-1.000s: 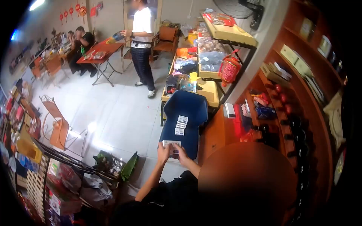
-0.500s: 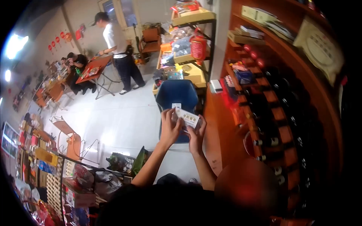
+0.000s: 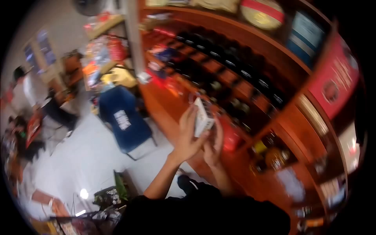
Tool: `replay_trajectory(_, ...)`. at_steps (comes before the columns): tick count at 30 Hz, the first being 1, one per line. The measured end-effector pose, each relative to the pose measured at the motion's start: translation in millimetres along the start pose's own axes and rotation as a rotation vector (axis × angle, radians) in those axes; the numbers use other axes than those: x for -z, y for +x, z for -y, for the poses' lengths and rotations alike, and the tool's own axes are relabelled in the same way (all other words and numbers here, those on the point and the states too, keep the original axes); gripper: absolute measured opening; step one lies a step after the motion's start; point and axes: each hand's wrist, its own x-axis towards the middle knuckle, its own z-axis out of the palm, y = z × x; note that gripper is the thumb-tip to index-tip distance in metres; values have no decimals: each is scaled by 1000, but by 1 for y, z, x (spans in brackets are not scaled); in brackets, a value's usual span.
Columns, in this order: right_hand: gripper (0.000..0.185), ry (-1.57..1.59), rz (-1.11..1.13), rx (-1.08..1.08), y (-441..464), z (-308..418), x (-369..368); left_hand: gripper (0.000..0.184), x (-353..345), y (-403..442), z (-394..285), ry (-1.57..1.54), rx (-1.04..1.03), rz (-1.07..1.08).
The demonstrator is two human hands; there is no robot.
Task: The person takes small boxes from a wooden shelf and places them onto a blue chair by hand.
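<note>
A small white box with dark print point(image 3: 202, 119) is held up in front of me, tilted with its narrow side showing. My left hand point(image 3: 187, 135) is closed on it from the left, fingers along its face. My right hand point(image 3: 214, 145) grips it from the right and below; some of its fingers are blurred. Beyond my hands to the left is a blue chair point(image 3: 135, 135), with a white printed item point(image 3: 122, 120) lying on its seat. Motion blur hides the writing.
A wooden shelf unit point(image 3: 235, 156) holding rows of dark bottles point(image 3: 231, 60) stands close on the right. Behind the chair is a rack of packaged goods point(image 3: 102, 51). A person in a white top point(image 3: 34, 88) stands far left. A plant-like green item point(image 3: 120, 186) is on the floor.
My view has swung right, from the chair toward the bottle shelves. Both hands have carried the white box along, and it has turned from showing its broad printed face to its narrow side.
</note>
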Motion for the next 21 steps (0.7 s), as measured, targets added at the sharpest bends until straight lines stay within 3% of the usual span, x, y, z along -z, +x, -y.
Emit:
replay_trajectory(3,63,-123,-114,-77,-36,27,26,67,-33,-31,-27,-128,116,44)
replay_trajectory(5,64,-177,-167,-53,-57,53,41,67,-51,-40,-48,-258,63,129)
replay_trajectory(9,53,-688,-387,132,-88,109,79,68,-97,-45,-107,-515,-2,330)
replay_trajectory(13,51,-839,-567,336,-114,176,116,63,-148,-53,-177,-747,-35,490)
replay_trajectory(15,51,-1029,-657,470,-135,207,146,59,-186,-57,-206,-739,-129,508)
replay_trajectory(16,51,-917,-736,484,-144,225,156,57,-206,-61,-226,-789,-150,558)
replay_trajectory(17,50,-1109,-771,503,-160,238,180,56,-227,-64,-246,-839,-167,606)
replay_trajectory(21,46,-1087,-933,607,-209,315,260,47,-296,-69,-359,-677,-552,546)
